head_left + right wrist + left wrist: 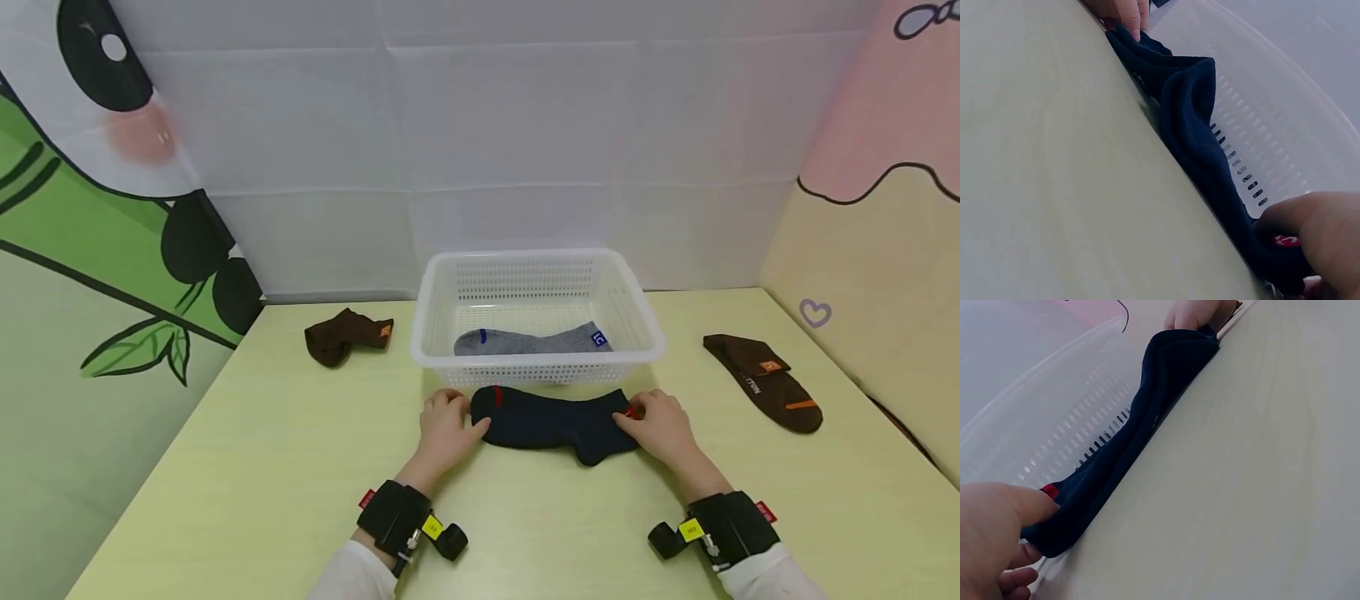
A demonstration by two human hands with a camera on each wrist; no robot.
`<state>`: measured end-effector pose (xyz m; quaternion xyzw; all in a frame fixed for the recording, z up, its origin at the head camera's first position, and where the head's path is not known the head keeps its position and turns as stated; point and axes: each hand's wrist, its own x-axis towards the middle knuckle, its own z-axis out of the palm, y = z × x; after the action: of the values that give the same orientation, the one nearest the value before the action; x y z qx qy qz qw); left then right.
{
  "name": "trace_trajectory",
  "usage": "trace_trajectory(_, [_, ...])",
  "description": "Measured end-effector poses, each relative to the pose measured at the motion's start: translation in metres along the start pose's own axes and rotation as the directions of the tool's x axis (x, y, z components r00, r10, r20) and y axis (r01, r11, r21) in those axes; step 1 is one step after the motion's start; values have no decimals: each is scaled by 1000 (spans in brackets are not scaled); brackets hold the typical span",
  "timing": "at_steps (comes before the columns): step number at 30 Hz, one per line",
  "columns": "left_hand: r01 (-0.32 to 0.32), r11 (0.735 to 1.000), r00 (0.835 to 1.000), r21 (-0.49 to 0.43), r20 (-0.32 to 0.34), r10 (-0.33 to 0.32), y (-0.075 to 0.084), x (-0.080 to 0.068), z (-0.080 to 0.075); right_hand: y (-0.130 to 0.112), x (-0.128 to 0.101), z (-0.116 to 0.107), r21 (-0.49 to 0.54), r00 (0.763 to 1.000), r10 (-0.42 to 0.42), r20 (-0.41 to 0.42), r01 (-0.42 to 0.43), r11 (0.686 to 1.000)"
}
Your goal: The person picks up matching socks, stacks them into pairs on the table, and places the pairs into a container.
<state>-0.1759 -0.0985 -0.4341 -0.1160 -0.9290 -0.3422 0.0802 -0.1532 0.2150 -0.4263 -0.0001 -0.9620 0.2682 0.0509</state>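
Navy sock flat on table, just before white basket. Left hand pinching toe end, right hand pinching cuff end. Head view alone: grey sock inside basket. Wrist views: thumbs clamped on fabric.

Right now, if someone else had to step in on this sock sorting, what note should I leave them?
Left hand pinches the toe end of the navy sock; right hand pinches its cuff end.
The navy sock lies stretched on the table, just in front of the white basket.
Done: one grey sock lies in the basket.
Left: the navy sock is not yet in; a crumpled brown sock lies left of the basket, a flat brown sock right of it.
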Motion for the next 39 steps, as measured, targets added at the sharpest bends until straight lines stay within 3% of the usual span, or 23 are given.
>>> trace_trajectory(3, [-24,992,1000,-122,5,25,0,1,1,0,0,1,63,1000,-12,7,11,998])
trace_trajectory(5, [-19,969,999,-245,22,25,1,2,2,0,1,0,136,1000,-18,14,15,991])
trace_trajectory(9, [41,872,998,-488,56,-15,4,2,1,4,2,-4,318,996,-58,60,36,947])
trace_trajectory(11, [65,812,998,-580,60,-36,5,2,0,7,2,-8,446,990,-86,111,28,895])
trace_trajectory(13, [92,755,996,-650,65,-65,5,2,0,10,2,-10,613,976,-130,177,-6,790])
trace_trajectory(16, [140,671,989,-728,77,-123,6,3,-1,14,2,-11,823,942,-217,255,-94,559])
trace_trajectory(18, [172,617,983,-768,91,-161,7,3,-2,16,2,-10,893,919,-283,273,-133,429])
trace_trajectory(20, [196,567,976,-800,103,-193,8,3,-2,18,3,-10,919,908,-321,270,-143,368])
trace_trajectory(24, [224,462,963,-858,124,-238,8,3,-3,19,3,-11,925,903,-332,271,-148,351])
trace_trajectory(28, [209,316,964,-926,141,-224,8,3,-4,17,2,-13,931,898,-341,277,-163,327])
trace_trajectory(31, [178,242,972,-954,132,-195,7,2,-5,15,1,-13,942,896,-360,260,-153,298])
trace_trajectory(36, [99,170,984,-980,72,-161,11,0,-6,13,1,-13,967,887,-421,192,-98,233])
trace_trajectory(39, [37,161,988,-986,12,-157,15,-1,-7,10,2,-12,984,872,-472,130,-54,172])
